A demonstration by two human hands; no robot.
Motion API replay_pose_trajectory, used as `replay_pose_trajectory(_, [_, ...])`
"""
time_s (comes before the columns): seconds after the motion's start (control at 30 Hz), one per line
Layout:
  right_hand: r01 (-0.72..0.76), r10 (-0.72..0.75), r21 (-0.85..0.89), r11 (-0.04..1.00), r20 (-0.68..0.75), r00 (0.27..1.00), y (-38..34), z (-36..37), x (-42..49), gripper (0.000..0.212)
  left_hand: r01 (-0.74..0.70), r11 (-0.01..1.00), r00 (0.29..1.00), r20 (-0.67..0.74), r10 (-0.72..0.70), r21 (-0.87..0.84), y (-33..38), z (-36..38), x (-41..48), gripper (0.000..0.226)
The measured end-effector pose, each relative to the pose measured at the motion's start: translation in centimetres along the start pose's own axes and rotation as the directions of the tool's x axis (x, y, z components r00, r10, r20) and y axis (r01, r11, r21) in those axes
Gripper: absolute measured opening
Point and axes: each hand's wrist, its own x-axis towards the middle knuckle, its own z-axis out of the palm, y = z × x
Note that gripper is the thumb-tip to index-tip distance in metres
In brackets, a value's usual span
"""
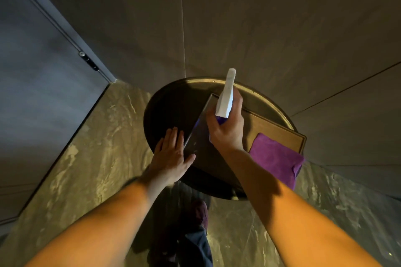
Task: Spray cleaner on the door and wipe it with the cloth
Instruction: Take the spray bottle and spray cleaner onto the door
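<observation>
Head view: spray bottle [225, 97] is gripped in rt hand [226, 130], nozzle aimed w/ small door panel [198, 134] below, which is steadied by flat, open lt hand [171, 156] on round bench [271, 106]; purple cloth [275, 158] is parked beside, presumably for wiping.

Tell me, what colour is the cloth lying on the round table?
Purple cloth, seen best in the head view.
</observation>
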Motion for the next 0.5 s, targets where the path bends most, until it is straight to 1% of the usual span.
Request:
replay_pose_trajectory(0.07, [-0.031, 0.032, -0.015, 0.999, 0.053, 0.998, -1.7, -0.5, 0.4, 0.077, 0.007, 0.999, 0.997, 0.073, -0.004, -0.038, 0.0, -2.2, -0.4, 0.079])
replay_pose_trajectory(0.1, [-0.036, 0.037, -0.02, 0.999, 0.079, 0.996, -2.8, -0.8, 0.5, 0.076, 0.025, 0.996, 0.998, 0.068, -0.019, -0.084, 0.0, -3.6, -0.8, 0.074])
replay_pose_trajectory(0.2, [-0.072, 0.077, -0.034, 0.997, 0.165, 0.983, -7.3, -1.5, 0.6, 0.07, 0.083, 0.968, 0.995, -0.029, -0.092, -0.236, -0.5, -8.6, -3.6, 0.059])
replay_pose_trajectory(0.27, [-0.072, 0.077, -0.03, 0.997, 0.234, 0.969, -11.1, -1.5, 0.8, 0.067, 0.13, 0.943, 0.987, -0.05, -0.152, -0.306, -1.4, -12.5, -6.5, 0.049])
replay_pose_trajectory(0.33, [0.01, -0.001, -0.029, 1.0, 0.303, 0.953, -15.5, -1.1, 1.4, 0.063, 0.172, 0.925, 0.975, -0.074, -0.209, -0.337, -2.6, -16.4, -9.5, 0.042])
replay_pose_trajectory(0.4, [0.073, -0.076, 0.022, 0.997, 0.353, 0.932, -20.5, -0.2, 1.5, 0.06, 0.196, 0.914, 0.958, -0.127, -0.255, -0.355, -4.4, -20.2, -12.8, 0.036])
replay_pose_trajectory(0.5, [0.114, -0.145, 0.099, 0.989, 0.412, 0.9, -28.0, 1.6, 1.5, 0.067, 0.267, 0.901, 0.915, -0.202, -0.348, -0.342, -7.6, -26.1, -17.4, 0.033])
